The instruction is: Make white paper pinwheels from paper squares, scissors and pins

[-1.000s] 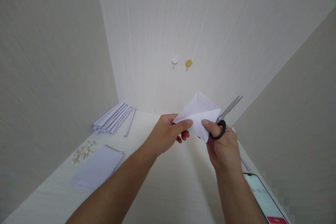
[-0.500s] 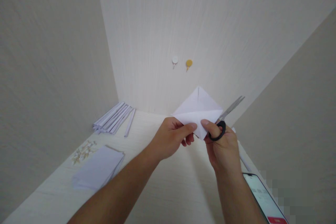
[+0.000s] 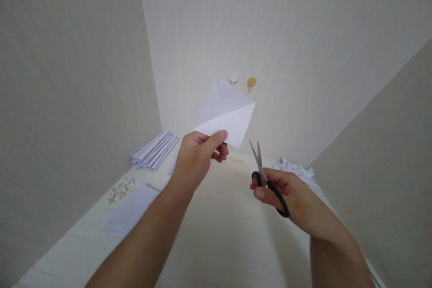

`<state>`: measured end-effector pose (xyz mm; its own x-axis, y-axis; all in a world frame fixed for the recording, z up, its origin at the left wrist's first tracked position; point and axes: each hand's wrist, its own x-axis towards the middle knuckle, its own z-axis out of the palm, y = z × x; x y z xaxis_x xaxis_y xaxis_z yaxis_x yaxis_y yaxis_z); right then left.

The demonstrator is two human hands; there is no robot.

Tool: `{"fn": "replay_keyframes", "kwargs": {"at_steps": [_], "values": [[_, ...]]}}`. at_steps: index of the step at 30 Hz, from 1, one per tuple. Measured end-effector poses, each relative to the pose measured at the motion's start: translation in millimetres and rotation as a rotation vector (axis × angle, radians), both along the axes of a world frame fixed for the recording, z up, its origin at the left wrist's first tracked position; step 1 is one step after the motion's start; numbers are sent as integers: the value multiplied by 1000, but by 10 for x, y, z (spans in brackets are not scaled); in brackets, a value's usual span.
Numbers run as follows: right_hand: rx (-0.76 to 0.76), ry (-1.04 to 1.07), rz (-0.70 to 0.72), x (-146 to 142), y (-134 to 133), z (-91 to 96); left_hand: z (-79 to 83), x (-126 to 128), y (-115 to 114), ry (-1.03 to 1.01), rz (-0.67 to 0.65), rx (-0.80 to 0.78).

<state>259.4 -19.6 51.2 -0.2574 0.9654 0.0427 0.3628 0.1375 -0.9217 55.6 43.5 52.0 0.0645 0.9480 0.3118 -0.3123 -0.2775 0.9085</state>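
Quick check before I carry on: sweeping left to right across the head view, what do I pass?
Small white-and-tan pieces → pile of paper strips → folded paper → scissors → paper scraps.

Paper [image 3: 224, 110]: white, folded, four-cornered, one corner pointing up. Diagonal fold edge across it, lower part brighter. Short line runs down from top corner; can't tell if fold or cut. Held at its lower edge in left hand [image 3: 195, 157], raised clear of worktop [image 3: 229, 225], in line with back edge. Scissors [image 3: 260, 166]: black handles, grey blades, slightly spread. In right hand [image 3: 293, 194], tips up toward back edge, apart from paper.
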Motion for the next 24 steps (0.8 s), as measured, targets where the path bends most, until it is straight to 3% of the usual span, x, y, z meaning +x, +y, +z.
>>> {"fn": "replay_keyframes", "kwargs": {"at_steps": [5, 13, 24], "values": [[-113, -18, 64, -94, -12, 19, 33, 10, -40, 24, 10, 6], [-82, 0, 66, -163, -24, 66, 100, 37, -118, 170, 31, 17], [-99, -5, 36, -169, -10, -7, 57, 25, -114, 185, -22, 33]]}}
